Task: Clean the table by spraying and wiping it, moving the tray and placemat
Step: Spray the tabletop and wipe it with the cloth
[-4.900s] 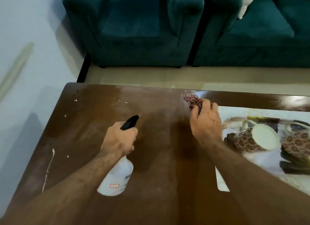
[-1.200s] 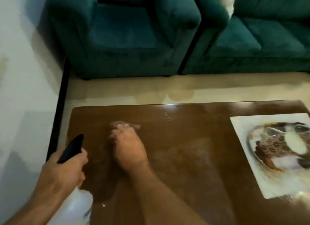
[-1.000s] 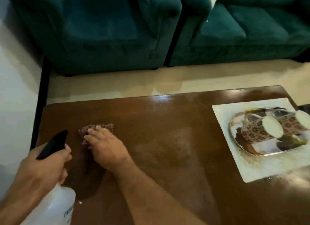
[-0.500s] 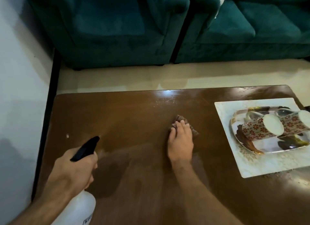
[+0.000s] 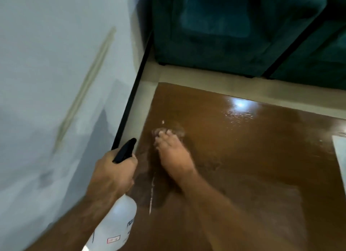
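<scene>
My left hand (image 5: 110, 174) grips the neck of a white spray bottle (image 5: 116, 226) with a black nozzle, held over the table's left edge. My right hand (image 5: 173, 155) lies flat on a small dark cloth (image 5: 175, 130), pressing it onto the glossy brown table (image 5: 252, 157) near the far left corner; the cloth is blurred and mostly hidden under the fingers. A white streak runs along the tabletop below that hand. Only a white corner of the placemat (image 5: 339, 147) shows at the right edge. The tray is out of view.
A pale wall (image 5: 56, 82) stands close on the left, with a black strip along its base. Teal sofas (image 5: 234, 29) sit beyond the table across a strip of beige floor. Wet droplets glint on the far part of the tabletop.
My right hand has slid the cloth from the table's middle to its far left corner. The view has swung left, so the tray and mugs have left the frame.
</scene>
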